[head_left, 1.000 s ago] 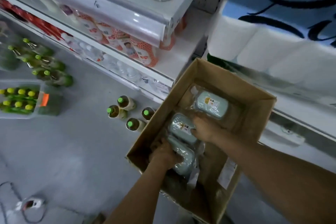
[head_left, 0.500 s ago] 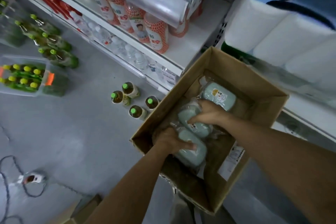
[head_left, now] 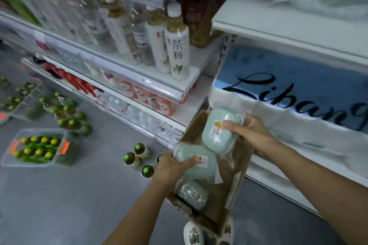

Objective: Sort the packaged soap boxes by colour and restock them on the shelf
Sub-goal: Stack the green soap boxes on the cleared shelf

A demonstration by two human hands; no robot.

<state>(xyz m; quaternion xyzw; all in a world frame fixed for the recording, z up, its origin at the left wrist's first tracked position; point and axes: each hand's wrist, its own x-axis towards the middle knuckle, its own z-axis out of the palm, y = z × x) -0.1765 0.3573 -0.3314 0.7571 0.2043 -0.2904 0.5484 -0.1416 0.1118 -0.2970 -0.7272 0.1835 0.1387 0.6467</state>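
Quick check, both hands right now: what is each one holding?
Left hand: grips a pale green soap box above the cardboard box.
Right hand: grips another pale green soap box, lifted higher.

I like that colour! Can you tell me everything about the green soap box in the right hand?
The pale green rounded soap box looks like smooth plastic sealed in a clear crinkly wrapper, with an orange and white label on its top face. The right hand grips its far end, thumb across the top, holding it tilted above the open brown cardboard box.
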